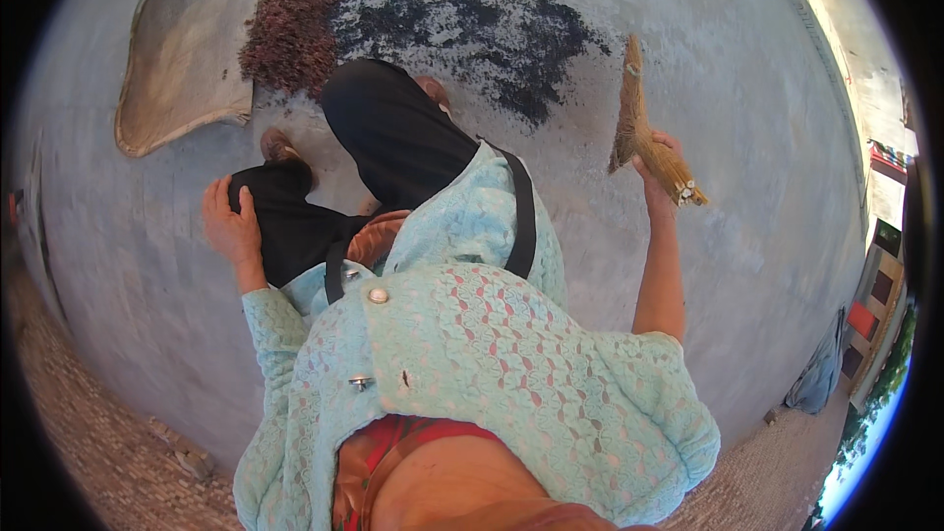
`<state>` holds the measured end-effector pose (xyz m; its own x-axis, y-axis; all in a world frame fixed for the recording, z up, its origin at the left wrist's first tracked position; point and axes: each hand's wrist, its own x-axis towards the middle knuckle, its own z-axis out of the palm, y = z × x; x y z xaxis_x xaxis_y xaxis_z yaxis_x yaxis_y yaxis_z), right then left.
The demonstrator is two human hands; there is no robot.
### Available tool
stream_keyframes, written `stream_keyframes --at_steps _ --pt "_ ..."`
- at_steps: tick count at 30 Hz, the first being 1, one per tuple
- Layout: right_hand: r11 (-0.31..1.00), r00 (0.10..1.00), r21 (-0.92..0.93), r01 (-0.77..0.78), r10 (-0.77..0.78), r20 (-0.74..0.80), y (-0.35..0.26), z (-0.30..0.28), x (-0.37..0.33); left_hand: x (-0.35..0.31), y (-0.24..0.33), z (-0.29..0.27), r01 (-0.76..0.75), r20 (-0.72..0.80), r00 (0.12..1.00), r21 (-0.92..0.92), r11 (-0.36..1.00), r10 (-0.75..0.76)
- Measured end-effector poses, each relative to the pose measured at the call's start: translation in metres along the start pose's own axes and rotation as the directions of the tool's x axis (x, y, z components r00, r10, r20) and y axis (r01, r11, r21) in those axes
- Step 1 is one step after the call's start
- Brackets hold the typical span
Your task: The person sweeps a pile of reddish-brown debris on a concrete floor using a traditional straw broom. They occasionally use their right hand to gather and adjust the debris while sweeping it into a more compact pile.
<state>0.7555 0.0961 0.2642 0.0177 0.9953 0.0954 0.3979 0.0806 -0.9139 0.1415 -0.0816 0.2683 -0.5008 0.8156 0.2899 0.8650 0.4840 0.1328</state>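
Note:
My right hand (pixel 659 172), out to the right, is closed around the bound handle of a short straw hand broom (pixel 630 113). The broom's bristles spread away from me, and its cut stalk ends point back toward my side. On my bent left knee rests my left hand (pixel 233 228), its fingers apart and nothing in it. Beyond my feet lies a heap of reddish-brown dried plant bits or seeds (pixel 288 34). Dark, almost black bits (pixel 467 25) are strewn thinly to the right of that heap, between it and the broom.
A shallow woven winnowing scoop (pixel 187 54) lies left of the heap, almost touching it. Grey concrete floor (pixel 757 197) surrounds me. Brick paving (pixel 98 423) runs along the lower left. A dark cloth or bag (pixel 819 374) lies at the far right by the paving's edge.

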Motion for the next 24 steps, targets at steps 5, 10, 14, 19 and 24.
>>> stream_keyframes --at_steps 5,10,14,19,24 --pt "0.949 0.998 -0.310 0.051 -0.059 -0.017 0.058 -0.017 -0.021 0.002 0.002 -0.001 0.007 0.007 1.000 0.003 1.000 -0.007" --pt "0.946 0.941 -0.034 -0.324 0.326 0.091 0.096 -0.010 -0.065 0.001 0.001 0.000 0.001 0.002 1.000 0.014 1.000 -0.001" --pt "0.950 0.916 -0.076 -0.302 0.312 0.252 0.088 0.026 -0.086 0.001 -0.002 0.001 0.005 -0.001 1.000 -0.018 1.000 -0.005" --pt "0.984 0.899 -0.108 -0.142 0.174 0.403 0.112 0.050 -0.106 0.002 0.003 0.000 0.026 0.007 1.000 -0.028 0.999 -0.026" --pt "0.581 0.619 0.305 -0.754 0.785 0.033 0.067 0.067 -0.111 0.000 0.005 0.000 0.044 -0.012 0.999 -0.009 0.999 -0.044"
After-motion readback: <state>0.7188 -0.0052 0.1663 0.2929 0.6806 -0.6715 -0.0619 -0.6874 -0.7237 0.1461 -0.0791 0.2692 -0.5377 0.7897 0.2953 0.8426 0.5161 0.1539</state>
